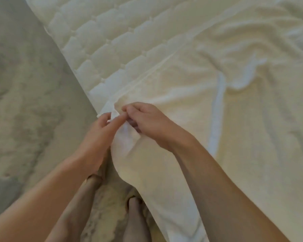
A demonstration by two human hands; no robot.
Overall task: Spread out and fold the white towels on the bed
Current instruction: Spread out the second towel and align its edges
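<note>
A large white towel (191, 105) lies spread and wrinkled over the bed, its near part hanging down over the mattress edge. My left hand (98, 131) and my right hand (147, 123) meet at the towel's corner by the bed's edge. Both pinch the hem of that corner between fingers and thumb, a small fold of cloth bunched between them. A raised crease runs down the towel to the right of my right hand. A second rumpled layer of white cloth (262, 55) lies at the far right.
The quilted white mattress (98, 42) runs diagonally from top left to the bottom. A pale patterned floor (24, 102) lies to the left. My bare legs and feet (135, 206) stand close against the bed's side.
</note>
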